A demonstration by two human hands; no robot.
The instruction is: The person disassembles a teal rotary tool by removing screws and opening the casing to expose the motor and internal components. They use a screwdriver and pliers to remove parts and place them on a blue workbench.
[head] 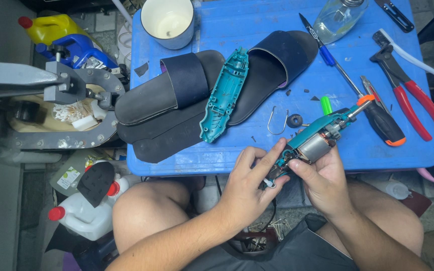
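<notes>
An opened teal power tool (313,141) with its motor and wiring exposed is held over the near edge of a blue plastic table (257,20). My right hand (322,180) grips it from below. My left hand (249,180) pinches the wiring at the tool's rear end with thumb and forefinger. The tool's removed teal casing half (223,95) lies on the table between two dark slide sandals (169,90) (272,68).
On the table are a white mug (168,21), a glass bottle (336,17), a blue-handled screwdriver (327,52), a black and orange screwdriver (384,120), red pliers (408,90), a metal hook (276,123) and loose screws. A grey metal press (61,95) and plastic bottles (81,216) stand at left.
</notes>
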